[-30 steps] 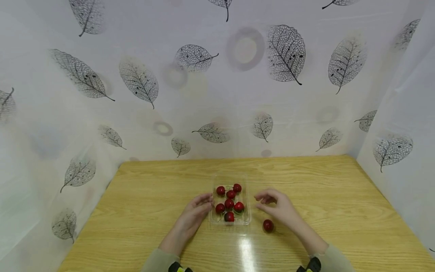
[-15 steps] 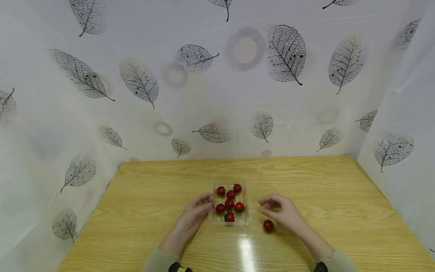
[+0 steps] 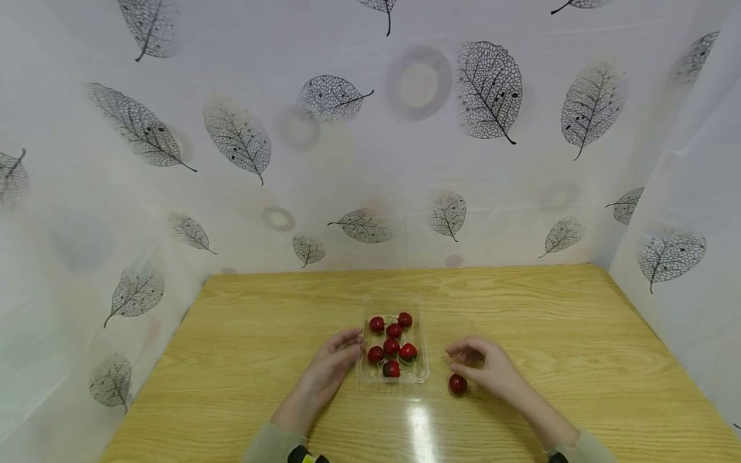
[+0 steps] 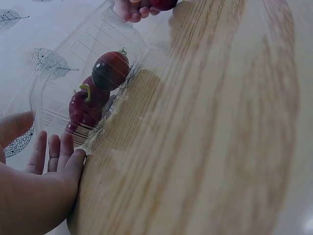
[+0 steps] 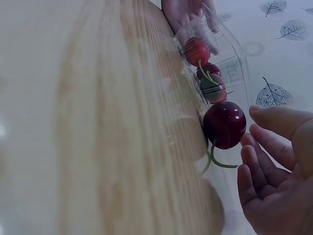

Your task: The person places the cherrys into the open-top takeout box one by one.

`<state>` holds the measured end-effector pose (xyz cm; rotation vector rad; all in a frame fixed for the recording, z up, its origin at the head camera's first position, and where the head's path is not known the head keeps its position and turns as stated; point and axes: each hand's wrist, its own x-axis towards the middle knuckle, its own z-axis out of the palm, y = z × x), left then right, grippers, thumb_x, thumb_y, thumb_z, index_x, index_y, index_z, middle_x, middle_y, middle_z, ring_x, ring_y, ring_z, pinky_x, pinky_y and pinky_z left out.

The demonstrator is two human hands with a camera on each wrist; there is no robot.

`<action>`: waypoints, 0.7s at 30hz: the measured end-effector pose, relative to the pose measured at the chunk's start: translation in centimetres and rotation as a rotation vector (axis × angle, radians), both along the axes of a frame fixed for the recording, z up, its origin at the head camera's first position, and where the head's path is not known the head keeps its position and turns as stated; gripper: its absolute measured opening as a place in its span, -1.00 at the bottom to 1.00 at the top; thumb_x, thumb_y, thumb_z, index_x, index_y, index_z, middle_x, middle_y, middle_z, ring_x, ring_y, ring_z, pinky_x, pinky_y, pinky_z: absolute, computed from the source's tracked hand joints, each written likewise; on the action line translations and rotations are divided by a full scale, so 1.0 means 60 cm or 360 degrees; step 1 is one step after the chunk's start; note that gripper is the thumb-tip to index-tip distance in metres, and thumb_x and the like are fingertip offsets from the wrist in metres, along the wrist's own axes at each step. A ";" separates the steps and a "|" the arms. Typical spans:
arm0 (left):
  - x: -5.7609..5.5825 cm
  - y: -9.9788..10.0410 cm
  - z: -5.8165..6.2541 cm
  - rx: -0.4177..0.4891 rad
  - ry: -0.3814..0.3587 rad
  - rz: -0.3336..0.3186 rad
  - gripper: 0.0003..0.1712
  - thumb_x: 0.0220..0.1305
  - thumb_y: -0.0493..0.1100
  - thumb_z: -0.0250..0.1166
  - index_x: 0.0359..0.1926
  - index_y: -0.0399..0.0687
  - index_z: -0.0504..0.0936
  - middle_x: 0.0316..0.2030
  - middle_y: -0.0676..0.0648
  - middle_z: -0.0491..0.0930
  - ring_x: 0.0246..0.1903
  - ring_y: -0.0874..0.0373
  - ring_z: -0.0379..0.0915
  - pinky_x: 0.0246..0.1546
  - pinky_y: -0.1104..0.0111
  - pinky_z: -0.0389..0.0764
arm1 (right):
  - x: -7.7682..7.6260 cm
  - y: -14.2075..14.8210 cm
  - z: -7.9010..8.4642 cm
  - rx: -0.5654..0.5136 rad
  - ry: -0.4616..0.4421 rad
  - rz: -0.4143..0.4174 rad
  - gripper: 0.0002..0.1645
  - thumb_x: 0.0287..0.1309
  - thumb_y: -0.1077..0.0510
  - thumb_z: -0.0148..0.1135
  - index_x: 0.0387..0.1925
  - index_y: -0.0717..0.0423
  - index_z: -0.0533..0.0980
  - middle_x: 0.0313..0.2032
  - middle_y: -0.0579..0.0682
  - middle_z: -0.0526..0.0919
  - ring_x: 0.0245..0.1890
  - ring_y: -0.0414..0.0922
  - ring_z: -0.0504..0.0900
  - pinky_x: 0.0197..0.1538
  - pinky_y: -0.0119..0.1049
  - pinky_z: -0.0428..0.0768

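Note:
A clear plastic box [image 3: 424, 360] stands mid-table with several dark red cherries [image 3: 391, 347] inside, some with green stems. My left hand [image 3: 331, 363] rests at the box's left wall, fingers extended along it and thumb apart; in the left wrist view its fingertips [image 4: 67, 142] are right at the plastic. One loose cherry [image 3: 458, 384] lies on the table right of the box, its curved green stem showing in the right wrist view. My right hand [image 3: 486, 368] hovers just beyond and right of that cherry, thumb and fingers parted, holding nothing.
The wood-grain table [image 3: 278, 308] is glossy and reflects a bright light near its front. A pale curtain [image 3: 370, 161] printed with leaf skeletons surrounds the back and sides.
My right hand has drawn back from beside the box, rightward and toward me, closer to the loose cherry. My left hand, the box and the cherries stay where they were.

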<state>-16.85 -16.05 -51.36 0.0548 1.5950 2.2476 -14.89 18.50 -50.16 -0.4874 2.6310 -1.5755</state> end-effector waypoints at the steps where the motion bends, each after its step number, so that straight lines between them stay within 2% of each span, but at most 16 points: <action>1: 0.000 0.000 0.000 0.0000 0.0001 -0.0002 -0.47 0.56 -0.36 0.15 0.45 -0.42 0.31 0.08 0.08 0.56 0.11 0.29 0.53 0.19 0.52 0.58 | 0.001 0.001 -0.001 0.0002 0.0003 0.0006 -0.72 0.20 0.26 0.52 -0.05 0.24 0.70 -0.17 0.10 0.77 -0.23 -0.44 0.60 -0.10 -0.44 0.67; 14: -0.003 0.002 0.003 -0.0026 -0.0046 0.0009 -0.41 0.55 -0.36 0.14 0.49 -0.48 0.24 0.09 0.07 0.55 0.12 0.29 0.52 0.20 0.51 0.57 | 0.012 0.015 -0.010 -0.0002 -0.0059 0.0095 -0.63 0.19 0.22 0.54 0.01 0.25 0.69 -0.17 0.10 0.75 -0.24 -0.41 0.59 -0.16 -0.45 0.66; 21: -0.001 0.003 0.004 -0.0010 -0.0055 0.0038 -0.44 0.53 -0.37 0.17 0.45 -0.44 0.30 0.08 0.05 0.56 0.11 0.27 0.53 0.19 0.49 0.59 | 0.016 0.017 -0.013 0.0002 -0.0081 0.0126 -0.61 0.20 0.17 0.56 0.02 0.23 0.69 -0.17 0.08 0.76 -0.24 -0.40 0.60 -0.16 -0.43 0.66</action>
